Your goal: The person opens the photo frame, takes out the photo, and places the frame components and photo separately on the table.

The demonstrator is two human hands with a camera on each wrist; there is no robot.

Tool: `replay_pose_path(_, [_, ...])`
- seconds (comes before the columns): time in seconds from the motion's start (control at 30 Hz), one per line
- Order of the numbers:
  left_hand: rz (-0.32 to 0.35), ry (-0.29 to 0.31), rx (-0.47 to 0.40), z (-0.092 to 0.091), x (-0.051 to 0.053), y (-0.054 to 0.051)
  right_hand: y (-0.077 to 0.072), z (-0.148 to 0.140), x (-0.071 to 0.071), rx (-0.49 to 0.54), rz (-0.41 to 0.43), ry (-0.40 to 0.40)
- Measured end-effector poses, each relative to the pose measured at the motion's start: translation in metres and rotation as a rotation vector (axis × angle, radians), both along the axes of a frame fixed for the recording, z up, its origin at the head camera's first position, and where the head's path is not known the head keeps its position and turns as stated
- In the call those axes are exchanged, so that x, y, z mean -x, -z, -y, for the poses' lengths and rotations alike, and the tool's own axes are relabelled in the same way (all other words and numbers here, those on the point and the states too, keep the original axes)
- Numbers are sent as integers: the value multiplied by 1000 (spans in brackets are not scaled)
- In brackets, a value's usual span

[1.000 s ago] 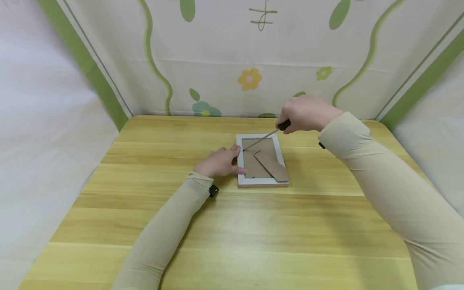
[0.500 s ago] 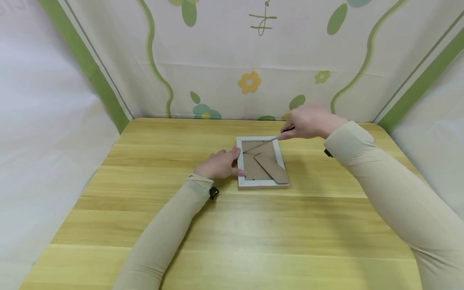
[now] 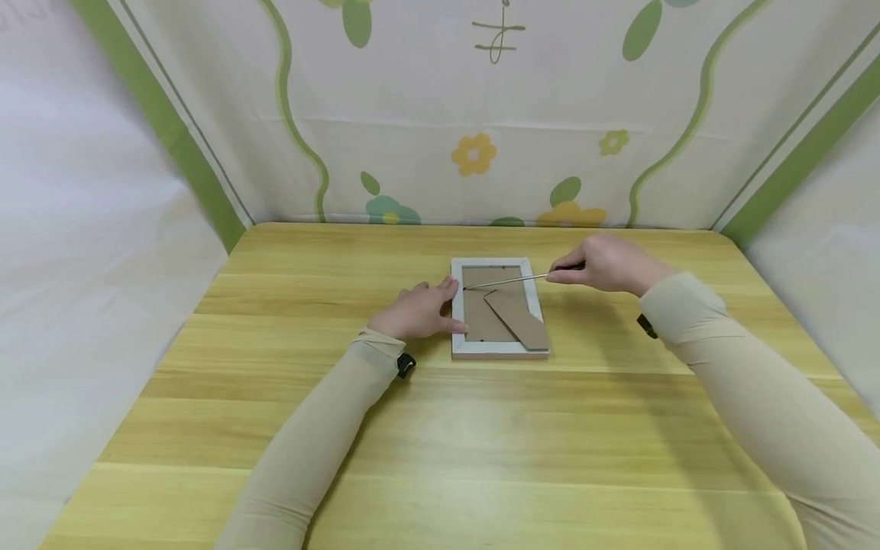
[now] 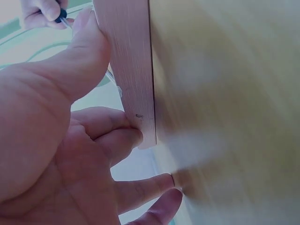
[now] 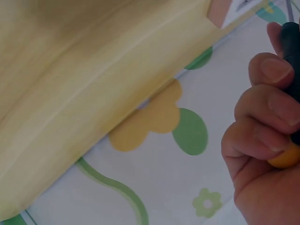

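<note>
A picture frame (image 3: pixel 491 347) with a white rim lies face down on the table, its brown backing (image 3: pixel 474 317) and folded stand leg (image 3: pixel 524 325) showing. My left hand (image 3: pixel 415 309) rests against the frame's left side, thumb over the rim. In the left wrist view two fingers (image 4: pixel 119 140) touch the frame's wooden side (image 4: pixel 133 70); the other two reach down to the table. My right hand (image 3: pixel 608 263) grips a screwdriver (image 3: pixel 512 280) by its black handle, right of the frame. Its tip meets the backing's left edge. In the right wrist view the handle (image 5: pixel 291 61) shows black and orange.
The wooden table (image 3: pixel 440 451) extends around the frame on all sides. Behind it hangs a white curtain (image 3: pixel 412 92) printed with flowers and leaves. White cloth walls (image 3: pixel 103 229) flank the table on the left and right.
My right hand has lowered and moved right and nearer, tilting the screwdriver flatter while its tip stays at the backing's left edge. The left hand and the frame have hardly moved.
</note>
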State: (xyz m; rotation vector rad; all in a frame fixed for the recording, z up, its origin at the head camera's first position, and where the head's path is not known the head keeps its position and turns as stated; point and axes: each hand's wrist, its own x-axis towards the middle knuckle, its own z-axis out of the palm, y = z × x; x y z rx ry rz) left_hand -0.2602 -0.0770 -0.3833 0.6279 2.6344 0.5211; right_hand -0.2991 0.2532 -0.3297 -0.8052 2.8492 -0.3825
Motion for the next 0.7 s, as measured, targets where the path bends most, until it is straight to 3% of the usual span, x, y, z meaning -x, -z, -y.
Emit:
replay_pose_path(0.17, [-3, 1, 8, -1, 1, 0, 13, -6, 3, 33, -50, -19])
replay_pose_path(0.3, [-8, 9, 23, -3, 1, -1, 12, -5, 6, 34, -58, -46])
replay_pose_path(0.4, [-11, 13, 29, -3, 0, -2, 2, 0, 6, 4, -83, -86])
replay_pose_path(0.57, [-5, 7, 20, -4, 0, -4, -26, 18, 6, -103, -196, -190])
replay_pose_path(0.7, [-3, 3, 18, -3, -1, -3, -47, 34, 6, -178, -179, -233])
